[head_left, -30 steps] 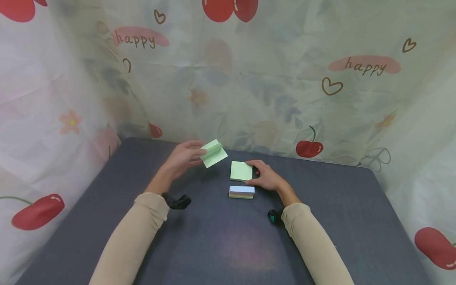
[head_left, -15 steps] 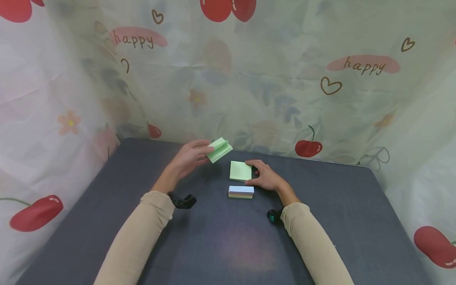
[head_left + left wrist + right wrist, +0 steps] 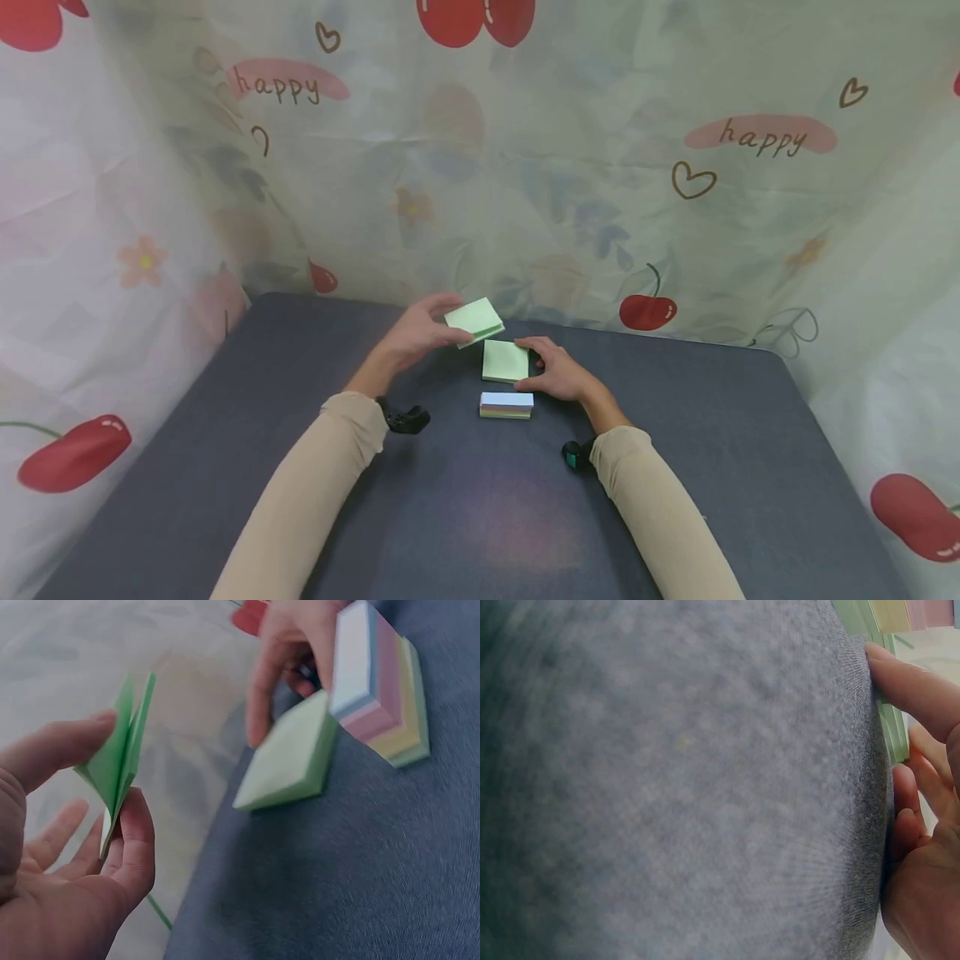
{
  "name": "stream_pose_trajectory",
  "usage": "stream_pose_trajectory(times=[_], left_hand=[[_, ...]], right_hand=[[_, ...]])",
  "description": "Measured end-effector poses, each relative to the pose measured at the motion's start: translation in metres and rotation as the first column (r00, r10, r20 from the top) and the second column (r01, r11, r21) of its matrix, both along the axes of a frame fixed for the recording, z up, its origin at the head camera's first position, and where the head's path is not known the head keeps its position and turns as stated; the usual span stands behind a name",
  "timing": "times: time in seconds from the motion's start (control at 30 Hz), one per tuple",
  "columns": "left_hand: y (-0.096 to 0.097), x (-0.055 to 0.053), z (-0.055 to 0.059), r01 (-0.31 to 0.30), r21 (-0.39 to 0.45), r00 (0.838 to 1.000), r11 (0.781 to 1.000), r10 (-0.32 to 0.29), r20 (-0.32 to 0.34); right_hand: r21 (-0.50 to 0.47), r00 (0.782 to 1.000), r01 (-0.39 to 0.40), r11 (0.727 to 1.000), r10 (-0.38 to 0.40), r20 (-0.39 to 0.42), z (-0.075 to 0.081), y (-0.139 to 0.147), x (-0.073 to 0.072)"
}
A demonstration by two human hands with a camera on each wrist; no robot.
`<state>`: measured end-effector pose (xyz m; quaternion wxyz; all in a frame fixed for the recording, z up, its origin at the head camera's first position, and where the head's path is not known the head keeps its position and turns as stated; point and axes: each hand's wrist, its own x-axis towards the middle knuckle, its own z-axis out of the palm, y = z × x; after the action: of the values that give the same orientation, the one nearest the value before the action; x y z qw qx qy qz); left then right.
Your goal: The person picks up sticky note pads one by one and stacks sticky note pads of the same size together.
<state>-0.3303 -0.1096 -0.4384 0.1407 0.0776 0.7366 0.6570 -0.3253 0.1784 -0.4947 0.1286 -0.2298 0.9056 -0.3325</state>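
Note:
Raised above the back of the table, a light green folded sticky note (image 3: 474, 318) is pinched by my left hand (image 3: 420, 332). In the left wrist view, the note (image 3: 129, 742) shows two leaves meeting at a crease, thumb on one side and fingers on the other. Just to its right lies a square green sticky note pad (image 3: 505, 361) on the table. My right hand (image 3: 561, 372) holds that pad by its right side, thumb at the near edge and fingers at the far edge; its palm-side contact is partly hidden.
Nearer me than the pad sits a narrow stack of sticky notes (image 3: 506, 406) in blue, pink, yellow and green layers. The dark grey tabletop (image 3: 480, 517) ends at a patterned curtain (image 3: 510, 167) behind, with more curtain at both sides.
My left hand has moved right, carrying the folded note closer to the pad, and has turned it so a flat face shows upward. The right hand and pad stay put.

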Motion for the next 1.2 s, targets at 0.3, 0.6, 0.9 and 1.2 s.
stream_pose_trajectory(times=[0.3,0.6,0.9,1.2], left_hand=[[0.020,-0.005,-0.014,0.064,-0.355,0.981,0.933,-0.125,-0.151],[0.032,-0.008,-0.026,0.164,-0.452,0.957,0.877,-0.253,-0.145],[0.041,-0.013,-0.029,0.137,-0.620,0.933,0.772,-0.311,-0.182],[0.041,-0.012,-0.035,0.141,-0.669,0.924,0.730,-0.339,-0.175]], right_hand=[[0.032,0.999,0.041,0.999,-0.042,0.032,0.000,0.000,-0.001],[0.021,0.998,0.031,0.999,-0.032,0.047,0.000,0.000,-0.002],[0.032,0.999,0.025,0.999,-0.026,0.037,0.002,-0.001,-0.003],[0.027,0.999,0.015,1.000,-0.016,0.048,0.000,0.002,-0.004]])
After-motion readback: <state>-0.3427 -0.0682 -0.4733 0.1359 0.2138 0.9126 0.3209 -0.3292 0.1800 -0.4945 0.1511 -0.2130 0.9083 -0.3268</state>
